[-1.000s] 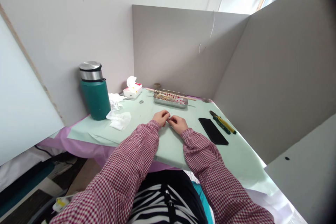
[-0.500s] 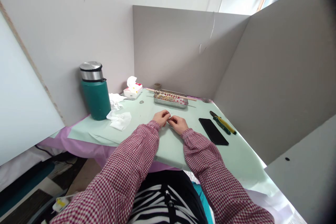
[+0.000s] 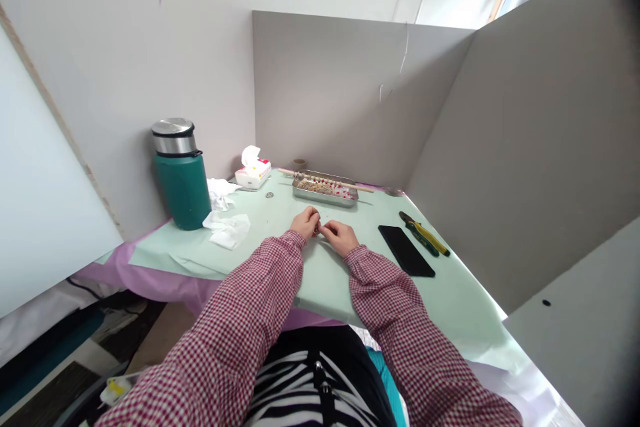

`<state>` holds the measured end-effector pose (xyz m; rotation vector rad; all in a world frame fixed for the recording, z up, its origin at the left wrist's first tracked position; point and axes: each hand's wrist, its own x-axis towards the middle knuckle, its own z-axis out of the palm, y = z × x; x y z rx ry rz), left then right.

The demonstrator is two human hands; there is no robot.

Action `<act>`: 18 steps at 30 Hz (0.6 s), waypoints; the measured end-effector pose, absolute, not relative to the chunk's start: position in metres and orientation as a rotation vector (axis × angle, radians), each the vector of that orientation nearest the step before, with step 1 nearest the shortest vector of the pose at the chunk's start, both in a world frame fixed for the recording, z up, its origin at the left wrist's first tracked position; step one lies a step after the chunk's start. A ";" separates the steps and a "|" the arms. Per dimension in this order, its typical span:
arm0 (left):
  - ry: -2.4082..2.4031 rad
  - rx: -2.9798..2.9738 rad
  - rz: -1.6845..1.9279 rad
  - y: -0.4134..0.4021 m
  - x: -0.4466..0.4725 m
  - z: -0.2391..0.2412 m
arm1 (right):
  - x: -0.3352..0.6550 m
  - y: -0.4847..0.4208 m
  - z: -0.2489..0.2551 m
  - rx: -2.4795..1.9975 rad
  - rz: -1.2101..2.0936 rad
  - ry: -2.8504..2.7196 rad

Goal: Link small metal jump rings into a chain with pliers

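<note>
Over the middle of the green-covered table [image 3: 327, 280], my left hand [image 3: 306, 221] and my right hand [image 3: 340, 237] meet with fingertips almost touching. Both are closed in a pinch. Something tiny and dark reddish shows at the left fingertips, too small to name. Whatever the right fingers hold is hidden. Just beyond my hands lies a shallow metal tray [image 3: 325, 199] with many small red, white and tan beads. A thin wooden stick [image 3: 364, 189] rests across it, with small bead pieces hanging along it.
On the right lie a black phone [image 3: 407, 251] and pliers [image 3: 425, 235] with yellow-green handles. At left stand a green bottle [image 3: 183, 190], crumpled tissues [image 3: 229, 230] and a tissue pack [image 3: 253, 173]. A tape roll [image 3: 299, 164] sits behind the tray. Grey partitions [image 3: 350, 93] surround the table.
The left fingers have shifted slightly and curled, and a small reddish bit now shows at their tips. The right hand stays almost where it was.
</note>
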<state>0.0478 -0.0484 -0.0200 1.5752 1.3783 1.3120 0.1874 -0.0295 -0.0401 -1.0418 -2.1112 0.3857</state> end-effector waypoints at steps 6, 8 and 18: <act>1.568 1.780 1.260 -0.047 0.044 -0.021 | 0.188 -0.032 -0.039 -1.041 0.387 -2.078; 1.614 1.839 1.289 -0.046 0.044 -0.021 | 0.189 -0.033 -0.037 -1.022 0.396 -2.056; 1.710 1.855 1.129 -0.039 0.046 -0.026 | 0.194 -0.080 0.023 -0.742 0.395 -1.675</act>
